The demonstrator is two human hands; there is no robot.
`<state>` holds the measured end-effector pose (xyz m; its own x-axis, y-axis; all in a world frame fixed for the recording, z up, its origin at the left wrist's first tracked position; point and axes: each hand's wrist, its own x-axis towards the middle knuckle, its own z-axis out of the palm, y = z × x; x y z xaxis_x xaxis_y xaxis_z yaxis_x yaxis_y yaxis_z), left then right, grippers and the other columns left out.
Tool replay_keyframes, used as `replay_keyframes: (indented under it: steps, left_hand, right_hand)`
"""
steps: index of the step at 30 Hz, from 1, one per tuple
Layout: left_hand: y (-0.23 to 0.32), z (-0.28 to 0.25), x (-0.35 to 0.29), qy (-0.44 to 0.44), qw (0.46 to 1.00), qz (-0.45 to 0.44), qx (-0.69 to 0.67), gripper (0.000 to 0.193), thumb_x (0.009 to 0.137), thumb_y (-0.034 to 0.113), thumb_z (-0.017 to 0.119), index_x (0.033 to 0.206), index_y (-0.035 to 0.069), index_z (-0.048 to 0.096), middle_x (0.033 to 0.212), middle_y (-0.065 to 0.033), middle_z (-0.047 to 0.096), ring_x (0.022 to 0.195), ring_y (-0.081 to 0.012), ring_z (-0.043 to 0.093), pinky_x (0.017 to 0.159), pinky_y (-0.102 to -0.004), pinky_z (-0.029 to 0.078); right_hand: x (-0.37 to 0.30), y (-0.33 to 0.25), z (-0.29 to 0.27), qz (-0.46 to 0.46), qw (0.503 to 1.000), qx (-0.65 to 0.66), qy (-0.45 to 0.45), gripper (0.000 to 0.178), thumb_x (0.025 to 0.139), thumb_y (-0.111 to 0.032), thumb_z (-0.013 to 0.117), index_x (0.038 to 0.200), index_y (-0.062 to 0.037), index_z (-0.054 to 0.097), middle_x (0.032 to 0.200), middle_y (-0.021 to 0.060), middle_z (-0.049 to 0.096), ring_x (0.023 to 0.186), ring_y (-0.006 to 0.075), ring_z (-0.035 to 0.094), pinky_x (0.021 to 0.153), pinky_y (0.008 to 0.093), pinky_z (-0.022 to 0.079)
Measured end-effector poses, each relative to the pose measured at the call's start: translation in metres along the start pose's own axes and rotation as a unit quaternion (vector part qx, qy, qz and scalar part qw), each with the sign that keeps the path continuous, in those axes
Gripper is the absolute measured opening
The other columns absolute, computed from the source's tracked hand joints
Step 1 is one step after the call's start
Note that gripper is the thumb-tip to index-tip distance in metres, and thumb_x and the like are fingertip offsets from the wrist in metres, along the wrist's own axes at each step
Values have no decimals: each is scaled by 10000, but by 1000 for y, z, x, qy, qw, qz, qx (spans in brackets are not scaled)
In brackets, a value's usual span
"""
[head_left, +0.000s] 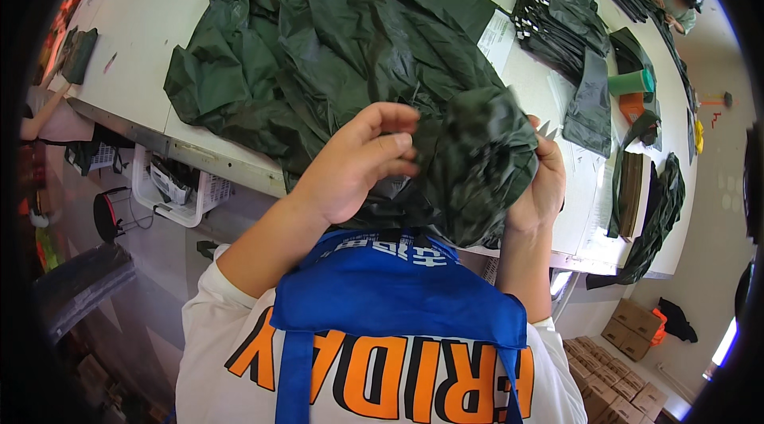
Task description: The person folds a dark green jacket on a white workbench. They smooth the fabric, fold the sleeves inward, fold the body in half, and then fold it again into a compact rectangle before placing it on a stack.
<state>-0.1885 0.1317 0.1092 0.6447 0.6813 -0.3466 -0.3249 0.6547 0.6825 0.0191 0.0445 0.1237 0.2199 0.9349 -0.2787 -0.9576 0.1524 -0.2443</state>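
A large dark green garment of thin, shiny cloth [310, 50] lies crumpled over the table's near edge. A bunched part of it is lifted close to my body and smeared by motion. My left hand [362, 157] hovers at the left of this bunch, fingers curled but apart, with nothing visible in them. On the bunch's right side, my right hand [543, 189] is closed around small thread snips [546, 131], whose pointed metal blades stick out above the fingers. That hand also touches the cloth; its fingertips are partly hidden.
Stacked dark green pieces [557, 14] lie at the back right of the white table [585, 213], near a green roll [631, 83]. Under the left edge hangs a white basket [171, 185]. One person [675, 6] works far right; another's arm [46, 112] rests far left. Cartons [617, 380] stand lower right.
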Motion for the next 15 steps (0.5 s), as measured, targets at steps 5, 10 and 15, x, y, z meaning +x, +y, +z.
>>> replay_keyframes:
  steps: [5, 10, 15]
  left_hand:
    - [-2, 7, -9, -83, 985, -127, 87, 308, 865, 143, 650, 1095, -4, 508, 828, -58, 589, 708, -118, 603, 458, -206, 473]
    - [-8, 14, -6, -112, 976, -128, 136, 301, 833, 122, 693, 1068, -16, 565, 836, -55, 616, 742, -105, 609, 543, -227, 525]
    - [-25, 4, -2, -130, 970, -159, 130, 315, 852, 50, 657, 1152, 1, 574, 993, -64, 645, 856, -124, 630, 658, -256, 578]
  right_hand:
    - [3, 9, -1, -49, 997, -56, 4, 173, 889, -61, 399, 1028, -71, 501, 1024, 132, 621, 984, 282, 613, 898, 435, 491]
    - [-1, 27, 2, -140, 971, -188, 51, 177, 890, -60, 383, 1036, -67, 483, 1003, 94, 559, 954, 235, 581, 880, 378, 467]
    - [2, 20, -5, -98, 984, -144, 17, 191, 907, -74, 387, 1067, -66, 490, 1044, 124, 583, 993, 264, 591, 899, 400, 476]
